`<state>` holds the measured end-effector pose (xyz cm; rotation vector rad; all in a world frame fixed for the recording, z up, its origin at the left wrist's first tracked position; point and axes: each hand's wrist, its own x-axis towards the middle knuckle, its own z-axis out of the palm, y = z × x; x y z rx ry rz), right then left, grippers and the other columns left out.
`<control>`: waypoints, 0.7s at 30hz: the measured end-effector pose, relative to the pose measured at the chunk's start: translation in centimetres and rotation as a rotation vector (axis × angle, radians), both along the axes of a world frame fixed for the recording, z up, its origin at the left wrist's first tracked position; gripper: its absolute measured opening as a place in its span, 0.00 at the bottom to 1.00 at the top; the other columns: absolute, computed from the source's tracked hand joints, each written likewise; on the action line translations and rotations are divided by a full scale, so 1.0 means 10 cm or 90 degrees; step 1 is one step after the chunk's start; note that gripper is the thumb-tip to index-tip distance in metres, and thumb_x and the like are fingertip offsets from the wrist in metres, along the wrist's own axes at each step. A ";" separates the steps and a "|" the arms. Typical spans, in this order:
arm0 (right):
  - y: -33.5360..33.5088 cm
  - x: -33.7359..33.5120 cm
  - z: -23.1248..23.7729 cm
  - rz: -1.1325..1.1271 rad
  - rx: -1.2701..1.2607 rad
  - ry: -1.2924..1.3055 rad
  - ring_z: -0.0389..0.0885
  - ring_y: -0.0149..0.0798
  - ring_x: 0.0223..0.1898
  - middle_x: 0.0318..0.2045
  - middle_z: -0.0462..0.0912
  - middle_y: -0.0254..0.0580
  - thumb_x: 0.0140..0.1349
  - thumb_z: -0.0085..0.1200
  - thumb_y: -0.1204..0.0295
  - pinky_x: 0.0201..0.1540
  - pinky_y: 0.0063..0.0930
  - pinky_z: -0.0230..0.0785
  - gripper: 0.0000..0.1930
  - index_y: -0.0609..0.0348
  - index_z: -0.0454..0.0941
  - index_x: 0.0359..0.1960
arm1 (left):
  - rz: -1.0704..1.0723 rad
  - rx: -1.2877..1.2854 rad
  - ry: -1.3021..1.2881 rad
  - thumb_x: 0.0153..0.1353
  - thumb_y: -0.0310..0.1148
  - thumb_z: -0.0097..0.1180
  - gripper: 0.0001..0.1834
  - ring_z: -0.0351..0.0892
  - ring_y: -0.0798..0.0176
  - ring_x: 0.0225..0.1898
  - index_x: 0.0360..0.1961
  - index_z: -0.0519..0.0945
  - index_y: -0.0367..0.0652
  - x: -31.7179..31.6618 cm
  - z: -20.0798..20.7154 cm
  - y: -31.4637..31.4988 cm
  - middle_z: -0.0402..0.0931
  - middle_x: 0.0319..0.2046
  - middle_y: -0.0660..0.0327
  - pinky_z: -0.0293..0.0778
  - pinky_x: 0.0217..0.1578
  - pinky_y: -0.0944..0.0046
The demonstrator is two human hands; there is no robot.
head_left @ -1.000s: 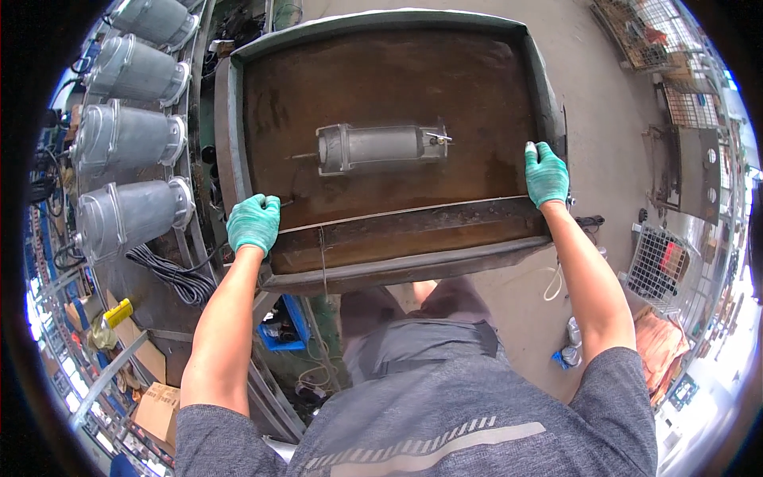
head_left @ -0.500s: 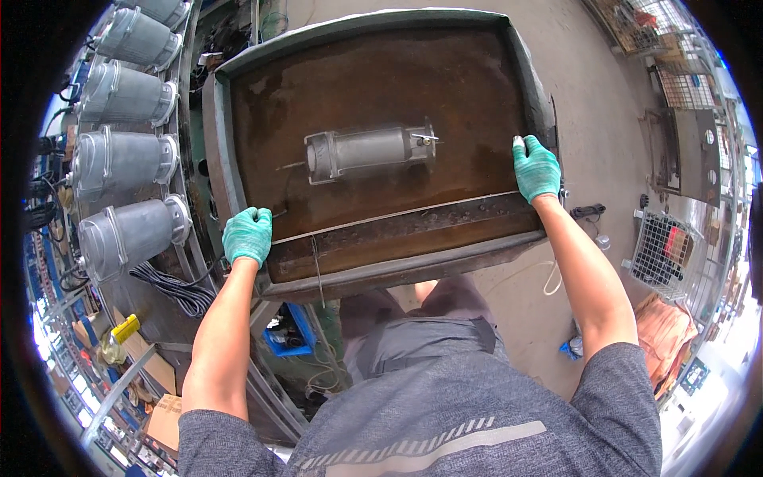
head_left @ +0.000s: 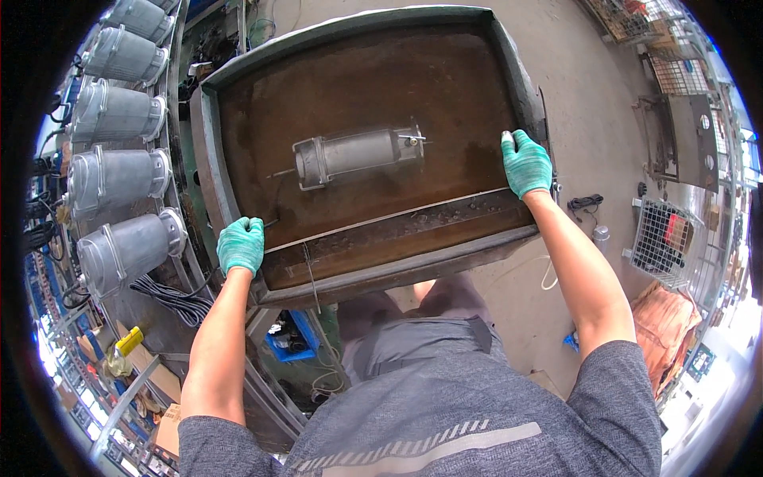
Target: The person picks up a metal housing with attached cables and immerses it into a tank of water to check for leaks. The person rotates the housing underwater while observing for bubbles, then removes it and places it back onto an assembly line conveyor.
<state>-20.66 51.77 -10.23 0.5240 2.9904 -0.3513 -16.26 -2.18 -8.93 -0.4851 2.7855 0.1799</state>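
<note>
Flanking the pale bar, apparently for balance, your curled left hand and right hand leave grip closure impossible to tell, while the grey cylinder lies inside the tank.

A factory workshop: at least 5 grey metal housings stand in a row, a tank holds brownish liquid, wire crates edge the grey floor, and what look like storage shelves crowd the blurred left rim.
</note>
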 end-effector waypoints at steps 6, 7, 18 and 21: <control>0.01 0.00 -0.01 0.000 0.009 0.001 0.85 0.64 0.41 0.37 0.86 0.60 0.76 0.44 0.49 0.46 0.56 0.77 0.22 0.54 0.81 0.41 | 0.004 0.005 -0.009 0.66 0.48 0.56 0.19 0.82 0.35 0.39 0.32 0.84 0.42 -0.01 0.03 0.03 0.82 0.36 0.43 0.77 0.42 0.42; 0.01 0.00 0.00 -0.002 0.009 -0.003 0.85 0.64 0.41 0.37 0.86 0.60 0.76 0.44 0.49 0.46 0.56 0.77 0.22 0.54 0.81 0.41 | 0.006 0.006 -0.009 0.66 0.48 0.56 0.19 0.82 0.35 0.40 0.32 0.84 0.42 -0.02 0.03 0.03 0.82 0.36 0.43 0.77 0.42 0.42; 0.01 0.01 -0.02 0.010 0.001 0.014 0.83 0.68 0.40 0.36 0.85 0.63 0.75 0.44 0.48 0.44 0.60 0.74 0.22 0.54 0.81 0.41 | 0.012 0.001 -0.021 0.65 0.50 0.53 0.20 0.82 0.35 0.42 0.32 0.86 0.44 -0.03 0.07 0.06 0.83 0.37 0.43 0.77 0.45 0.41; 0.03 0.02 -0.04 0.007 0.001 0.033 0.83 0.68 0.40 0.35 0.85 0.63 0.75 0.45 0.49 0.44 0.60 0.74 0.22 0.55 0.81 0.39 | 0.021 0.004 -0.019 0.65 0.49 0.53 0.20 0.82 0.35 0.41 0.32 0.86 0.44 -0.03 0.08 0.06 0.83 0.36 0.43 0.78 0.45 0.41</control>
